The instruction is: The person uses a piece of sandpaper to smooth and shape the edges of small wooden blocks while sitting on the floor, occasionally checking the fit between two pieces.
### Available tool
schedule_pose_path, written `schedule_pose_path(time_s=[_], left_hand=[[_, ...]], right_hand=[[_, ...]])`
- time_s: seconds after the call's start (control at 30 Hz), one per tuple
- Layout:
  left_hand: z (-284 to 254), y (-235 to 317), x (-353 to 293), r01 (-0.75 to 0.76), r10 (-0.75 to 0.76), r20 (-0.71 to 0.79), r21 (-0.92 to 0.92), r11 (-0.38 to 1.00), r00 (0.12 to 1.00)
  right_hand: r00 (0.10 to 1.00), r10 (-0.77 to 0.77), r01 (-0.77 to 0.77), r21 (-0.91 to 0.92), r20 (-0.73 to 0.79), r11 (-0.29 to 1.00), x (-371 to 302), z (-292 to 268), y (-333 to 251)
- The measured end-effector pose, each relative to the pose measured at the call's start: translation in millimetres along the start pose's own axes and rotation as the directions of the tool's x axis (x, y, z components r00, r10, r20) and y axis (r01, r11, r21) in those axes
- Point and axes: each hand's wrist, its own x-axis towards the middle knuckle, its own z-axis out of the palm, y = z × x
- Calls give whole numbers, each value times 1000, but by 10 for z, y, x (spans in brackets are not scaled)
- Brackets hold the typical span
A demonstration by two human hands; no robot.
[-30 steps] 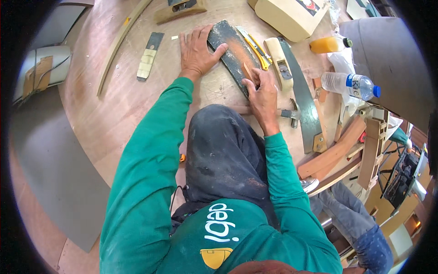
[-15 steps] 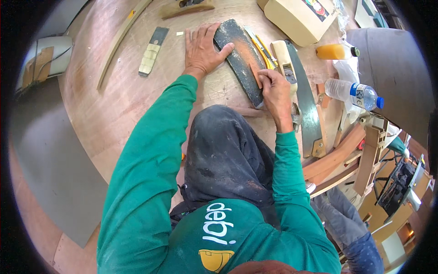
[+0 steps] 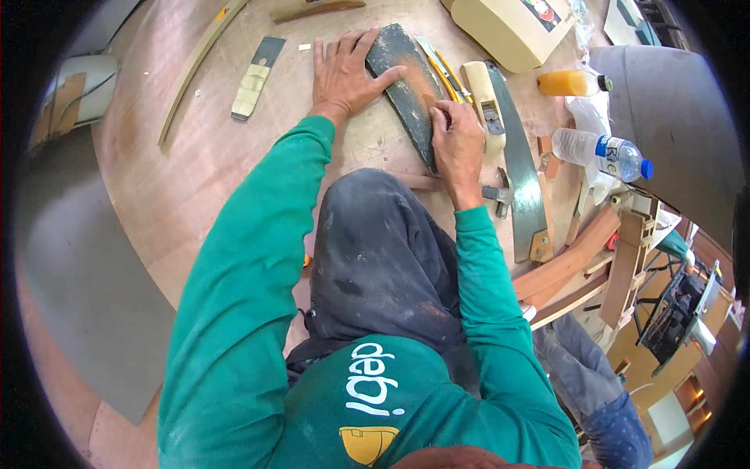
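Observation:
A long dark board (image 3: 408,102) with an abrasive-looking face lies slanting on the work surface, streaked with orange-brown dust. My left hand (image 3: 349,76) rests spread beside its left edge, fingers flat and the thumb reaching over onto it. At the board's right edge, my right hand (image 3: 459,139) is closed in a pinch on a thin reddish wood strip (image 3: 429,102). Most of the strip is hidden by the fingers.
Close by on the right are yellow cutters (image 3: 448,76), a wooden hand plane (image 3: 484,105), a handsaw (image 3: 522,172) and a hammer (image 3: 500,194). Beyond stand a juice bottle (image 3: 570,83), a water bottle (image 3: 601,154) and a cardboard box (image 3: 496,35). A taped blade (image 3: 256,82) lies left.
My right hand has moved up and slightly left along the board, and the wood strip is now mostly covered. The hammer shows more fully. My left hand keeps its place on the board.

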Motion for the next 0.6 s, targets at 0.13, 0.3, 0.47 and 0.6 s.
schedule_pose_path(time_s=[0.13, 0.3, 0.47, 0.6], left_hand=[[10, -5, -9, 10, -11, 28, 43, 999, 1000], [25, -56, -62, -35, 36, -12, 61, 998, 999], [67, -71, -104, -34, 35, -6, 51, 998, 999], [-97, 158, -27, -49, 50, -12, 68, 996, 999]], right_hand=[[999, -23, 22, -20, -38, 1000, -43, 66, -17], [999, -18, 19, -6, 35, 1000, -326, -49, 116], [996, -84, 84, 67, 1, 994, -437, 4, 161], [993, -118, 118, 24, 0, 993, 124, 261, -16]])
